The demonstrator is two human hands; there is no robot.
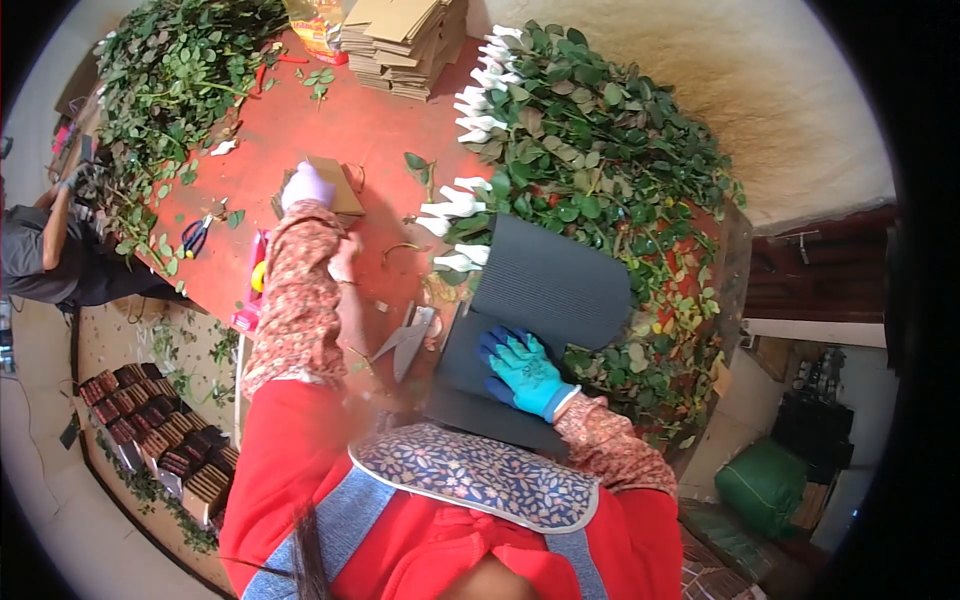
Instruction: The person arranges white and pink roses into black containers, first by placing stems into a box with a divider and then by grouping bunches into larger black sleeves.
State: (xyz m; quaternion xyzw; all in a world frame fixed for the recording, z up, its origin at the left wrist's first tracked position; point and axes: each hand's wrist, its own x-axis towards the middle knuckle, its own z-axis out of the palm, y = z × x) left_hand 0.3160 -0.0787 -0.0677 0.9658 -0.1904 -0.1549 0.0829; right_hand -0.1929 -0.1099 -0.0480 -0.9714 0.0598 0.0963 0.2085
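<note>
My left hand [308, 188], in a pale lilac glove, reaches over a small stack of brown cardboard pieces [340, 190] on the red table. Its fingers are hidden, so any grip on the cardboard cannot be made out. A bare hand [345, 258] shows beside my left sleeve; whose it is, I cannot tell. My right hand [525, 370], in a teal and blue glove, lies flat with fingers spread on a black mat [470, 355]. A ribbed black flap [548, 280] rises beyond it, next to leafy stems with white-covered heads [460, 255].
More leafy stems [610, 130] are heaped at the right, others [180, 80] at far left. Stacked cardboard [400, 40] stands at the back. Blue-handled cutters [195, 238], a grey blade-like tool [405, 345] and a tape dispenser [258, 277] lie nearer. Another person [50, 250] works at the left.
</note>
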